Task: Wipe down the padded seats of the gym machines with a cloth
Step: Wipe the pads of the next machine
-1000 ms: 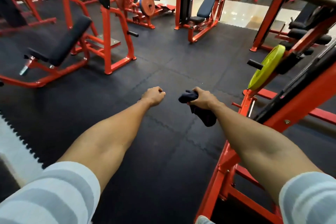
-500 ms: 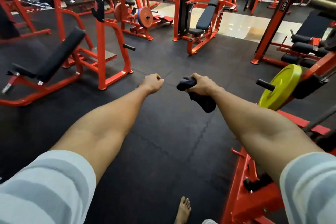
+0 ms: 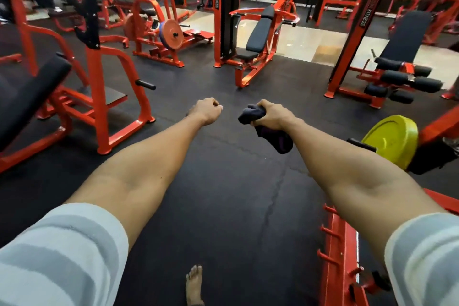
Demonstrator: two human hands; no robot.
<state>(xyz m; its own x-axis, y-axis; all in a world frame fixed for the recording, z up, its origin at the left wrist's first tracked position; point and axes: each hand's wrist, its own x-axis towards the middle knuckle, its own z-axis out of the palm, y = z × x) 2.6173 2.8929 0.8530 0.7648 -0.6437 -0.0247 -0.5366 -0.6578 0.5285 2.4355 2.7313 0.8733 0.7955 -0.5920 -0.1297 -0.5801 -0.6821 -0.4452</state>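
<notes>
Both my arms reach forward over the black rubber floor. My right hand (image 3: 272,112) grips a dark bunched cloth (image 3: 275,137), which sticks out past my fingers and hangs below my wrist. My left hand (image 3: 207,110) is curled into a fist and holds nothing. An orange press machine with a black padded seat (image 3: 246,53) and backrest (image 3: 260,31) stands straight ahead, well beyond my hands. A black padded bench (image 3: 29,97) slants at the left. Another padded bench (image 3: 407,37) with roller pads is at the far right.
A yellow weight plate (image 3: 392,140) on an orange machine is close at my right. An orange frame with pegs (image 3: 335,243) lies low at my right side. An orange plate-loaded machine (image 3: 171,35) stands at the back left. My bare foot (image 3: 195,285) is on the floor.
The view has lifted and moved forward, so the machines ahead look nearer and the yellow plate has slid lower right. My hands keep the same pose, cloth still in the right.
</notes>
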